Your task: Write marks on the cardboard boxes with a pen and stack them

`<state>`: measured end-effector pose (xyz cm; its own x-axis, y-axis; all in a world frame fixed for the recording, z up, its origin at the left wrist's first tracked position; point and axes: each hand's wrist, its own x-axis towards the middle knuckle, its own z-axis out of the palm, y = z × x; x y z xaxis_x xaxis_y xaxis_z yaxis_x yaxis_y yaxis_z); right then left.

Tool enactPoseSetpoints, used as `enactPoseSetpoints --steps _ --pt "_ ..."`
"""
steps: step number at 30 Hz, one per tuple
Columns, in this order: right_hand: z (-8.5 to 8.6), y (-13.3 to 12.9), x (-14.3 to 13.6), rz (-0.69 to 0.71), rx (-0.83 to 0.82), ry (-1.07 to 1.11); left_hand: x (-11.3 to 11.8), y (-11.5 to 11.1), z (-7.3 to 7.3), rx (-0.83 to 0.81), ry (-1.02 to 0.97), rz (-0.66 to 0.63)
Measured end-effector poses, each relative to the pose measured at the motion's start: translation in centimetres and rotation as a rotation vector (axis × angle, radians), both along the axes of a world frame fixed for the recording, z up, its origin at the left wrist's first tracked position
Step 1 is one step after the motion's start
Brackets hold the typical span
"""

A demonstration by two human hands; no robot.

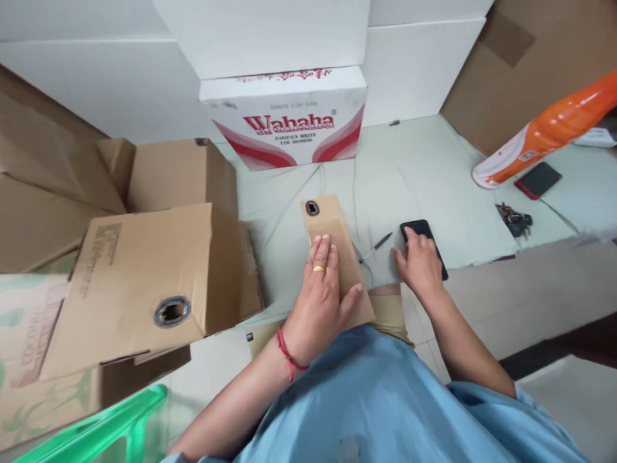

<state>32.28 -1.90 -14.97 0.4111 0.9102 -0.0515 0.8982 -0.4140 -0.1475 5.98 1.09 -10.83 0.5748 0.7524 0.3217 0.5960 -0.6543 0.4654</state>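
My left hand (324,302) lies flat on a flat piece of brown cardboard (332,209), fingers stretched out and thumb spread to the right. The piece has a dark-rimmed oval hole at its far end. My right hand (420,263) rests over a black phone (438,257) near the table's front edge. Its fingers are bent a little on the phone, and the thumb is apart, to the left of it. Between the two hands lies a slim pen (376,247) with a black end.
Cardboard boxes (168,173) crowd the left side. A white Wahaha carton (289,122) stands at the back. To the right are an orange bottle (544,138), a red-edged phone (538,180) and keys (515,222). A green plastic frame (110,424) is at the lower left.
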Motion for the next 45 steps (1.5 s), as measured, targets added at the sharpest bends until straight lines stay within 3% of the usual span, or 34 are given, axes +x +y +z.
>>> enactPoseSetpoints --steps 2,5,8,11,16,20,23,27,34,39,45 --pt "-0.6 -1.4 1.5 -0.108 0.11 -0.064 -0.3 0.3 0.1 0.034 -0.02 0.021" --pt "-1.1 -3.2 3.2 -0.202 0.049 -0.066 -1.5 0.2 0.5 0.066 -0.09 0.014" --pt "-1.3 -3.7 3.5 -0.209 -0.044 -0.038 -2.9 -0.4 0.6 0.057 -0.149 -0.148" --pt "-1.1 -3.0 3.1 -0.256 -0.062 -0.017 -3.7 -0.9 0.1 -0.006 -0.082 -0.313" --pt "-0.3 -1.7 3.0 -0.318 -0.077 0.061 -4.2 -0.7 -0.3 -0.07 0.026 -0.399" --pt "0.8 -2.4 3.8 -0.374 -0.071 0.187 -4.7 -0.1 -0.1 -0.12 -0.07 -0.432" --pt "1.7 -2.8 3.7 -0.366 0.062 0.288 -4.5 0.1 -0.5 -0.12 -0.133 -0.433" --pt "4.0 -2.1 1.0 -0.23 0.34 0.455 -2.8 0.1 -1.5 -0.072 -0.168 -0.386" --pt "9.6 1.2 -8.6 0.127 0.639 0.522 -0.5 -0.1 -3.3 -0.061 -0.196 -0.332" --pt "9.7 3.0 -12.5 0.191 0.696 0.473 -1.0 -0.6 -4.7 -0.206 -0.201 -0.327" --pt "9.2 3.5 -13.4 0.179 0.627 0.442 -0.6 -0.4 -4.0 -0.204 -0.283 -0.352"
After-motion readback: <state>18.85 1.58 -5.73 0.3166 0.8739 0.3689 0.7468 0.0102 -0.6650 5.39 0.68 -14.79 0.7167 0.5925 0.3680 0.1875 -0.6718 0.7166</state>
